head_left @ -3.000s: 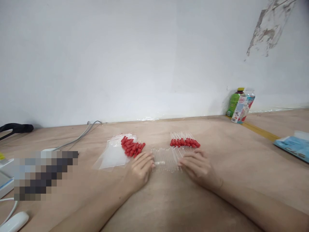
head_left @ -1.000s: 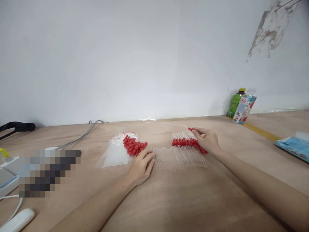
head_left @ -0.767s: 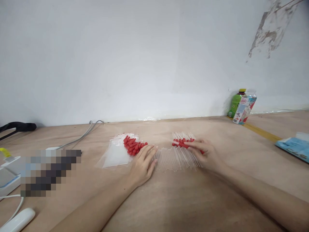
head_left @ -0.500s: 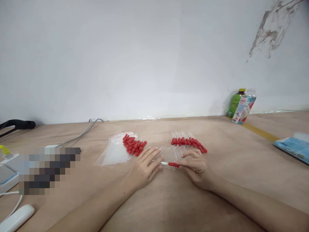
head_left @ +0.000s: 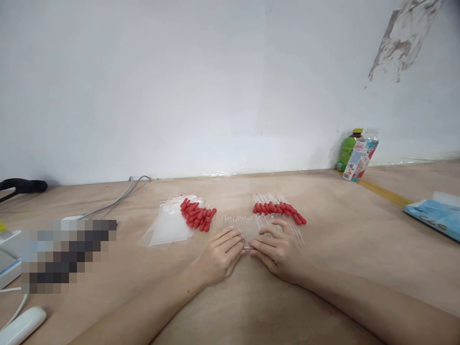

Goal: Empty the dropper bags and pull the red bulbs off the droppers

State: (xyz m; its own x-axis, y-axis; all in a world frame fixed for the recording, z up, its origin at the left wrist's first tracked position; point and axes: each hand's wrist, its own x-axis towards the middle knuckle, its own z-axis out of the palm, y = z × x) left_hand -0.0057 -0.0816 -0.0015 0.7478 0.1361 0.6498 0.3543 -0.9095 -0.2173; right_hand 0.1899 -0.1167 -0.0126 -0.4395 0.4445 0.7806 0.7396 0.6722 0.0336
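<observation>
Between my hands lies a short glass dropper tube [head_left: 247, 248], level and close above the table. My left hand [head_left: 222, 254] is closed, pinching its left end. My right hand [head_left: 279, 250] grips the other end, where a bit of red rubber bulb shows between the fingertips; the rest of it is hidden. Just beyond both hands, a row of loose clear glass tubes [head_left: 239, 225] lies side by side. Behind them to the right is a row of droppers [head_left: 276, 208] with red bulbs fitted. A heap of loose red rubber bulbs [head_left: 197, 216] sits at the left.
Clear zip bags [head_left: 167, 227] lie partly beneath the loose bulbs. Two bottles [head_left: 354, 155] stand by the wall at right, with a blue packet [head_left: 433, 218] nearer. Grey cables [head_left: 124, 195], a white object [head_left: 27, 322] and a blurred-out patch are on the left.
My hands have come closer together and slightly nearer to me. Most of the red bulb, plainly visible before, is now covered by my right fingers. The view has shifted slightly.
</observation>
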